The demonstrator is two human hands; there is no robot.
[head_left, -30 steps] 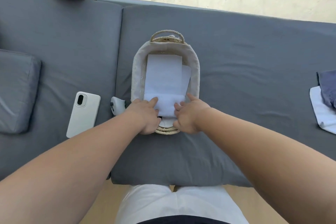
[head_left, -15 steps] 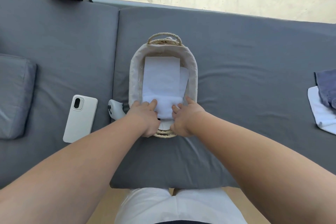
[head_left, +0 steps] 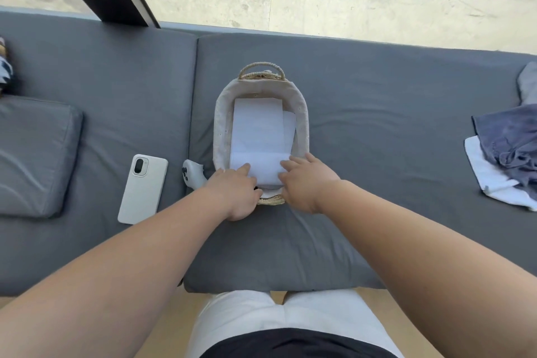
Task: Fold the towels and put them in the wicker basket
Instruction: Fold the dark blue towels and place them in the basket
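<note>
Flat-fingered left hand (head_left: 235,195) and right hand (head_left: 305,183) still press folded towel (head_left: 257,131) into wicker basket (head_left: 304,113); placement nearly done

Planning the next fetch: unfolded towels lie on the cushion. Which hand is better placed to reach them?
Right. The towel pile lies nearer the right hand; the left hand would cross the basket.

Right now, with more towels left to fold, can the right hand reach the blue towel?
Probably yes, with a stretch: only grey cushion lies between the right hand and the blue towel, though that hand rests on the folded white towel.
</note>
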